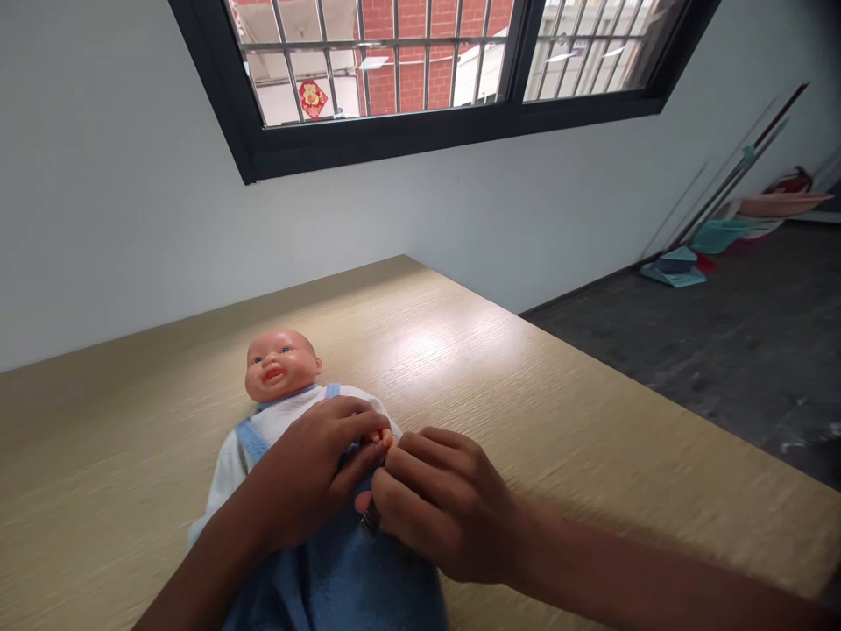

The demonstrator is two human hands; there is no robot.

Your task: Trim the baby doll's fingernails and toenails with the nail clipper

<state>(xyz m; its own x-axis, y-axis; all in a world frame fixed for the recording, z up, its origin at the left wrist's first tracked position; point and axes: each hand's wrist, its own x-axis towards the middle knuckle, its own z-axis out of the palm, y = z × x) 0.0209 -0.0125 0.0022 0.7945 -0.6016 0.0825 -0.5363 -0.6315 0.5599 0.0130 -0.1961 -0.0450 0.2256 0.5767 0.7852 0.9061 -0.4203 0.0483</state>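
A baby doll point(279, 361) in a white top and blue overalls point(368, 570) lies on its back, its head toward the wall. Across its chest reaches my left hand point(328, 451), fingers closed around the doll's small hand point(386, 436). My right hand point(447, 499) is pinched close against those fingertips. From under its fingers sticks out the end of a small metal tool, which looks like a nail clipper point(370, 519); most of it is hidden. The doll's other arm point(223, 478) lies at its side, partly behind my left forearm.
The doll rests on a light wooden table point(526, 394), whose right edge drops to a dark floor point(624, 324). Beyond the table stand a white wall point(368, 215) and a barred window point(394, 53). A dustpan point(676, 267), long handles and basins point(781, 204) are at the far right.
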